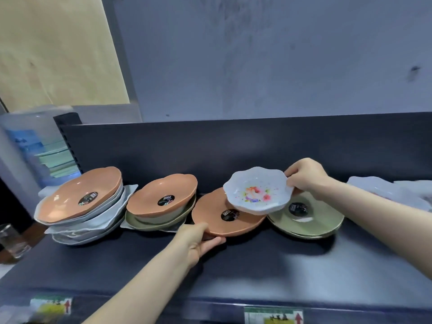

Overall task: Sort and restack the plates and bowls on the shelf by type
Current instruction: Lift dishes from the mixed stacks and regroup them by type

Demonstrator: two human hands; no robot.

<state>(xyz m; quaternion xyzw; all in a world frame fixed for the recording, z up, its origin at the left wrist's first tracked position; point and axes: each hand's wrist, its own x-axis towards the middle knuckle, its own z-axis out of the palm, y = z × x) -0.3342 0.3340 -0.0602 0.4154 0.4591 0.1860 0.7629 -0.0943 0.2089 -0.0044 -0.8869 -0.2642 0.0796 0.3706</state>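
A flat orange plate with a black sticker lies mid-shelf; my left hand grips its near left rim, thumb on top. Above its right side, my right hand holds a white scalloped bowl with a flower print by its right edge, tilted. Green plates are stacked under and to the right of that bowl. Left of the orange plate, an orange bowl sits in a green dish. At the far left, another orange bowl tops a leaning pile of white dishes.
The dark shelf has a back panel behind the dishes and price tags on its front lip. More white dishes lie at the far right. A water jug and a glass stand left of the shelf.
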